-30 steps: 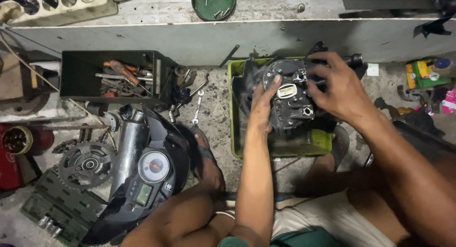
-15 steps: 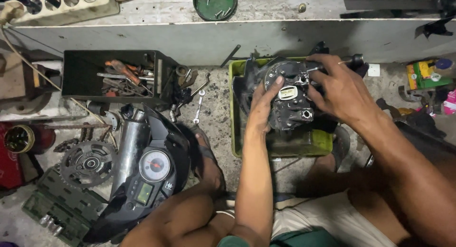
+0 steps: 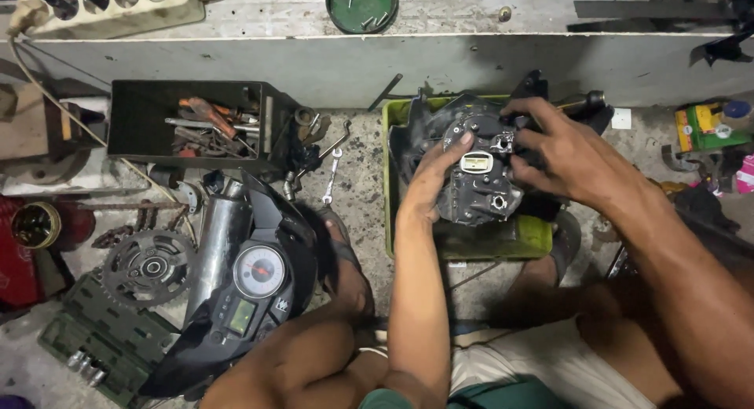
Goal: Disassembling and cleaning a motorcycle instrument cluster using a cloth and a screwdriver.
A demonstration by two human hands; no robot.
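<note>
- Engine casing (image 3: 479,169), dark and greasy, sits inside the yellow-green tray (image 3: 503,244).
- Left hand (image 3: 432,173) presses its left side, fingers together.
- Right hand (image 3: 573,157) clamps its top, fingers spread.
- Step in hand seems to be steadying; turning it next would need a firm two-handed grip.

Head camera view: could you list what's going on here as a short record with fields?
Left hand: left hand rests on the dark engine part
Right hand: right hand grips the same part from the far side
Holder: green tray on the floor
Nearby tools: black toolbox, loose wrench
Other parts: sprocket, speedometer housing, socket set
</note>
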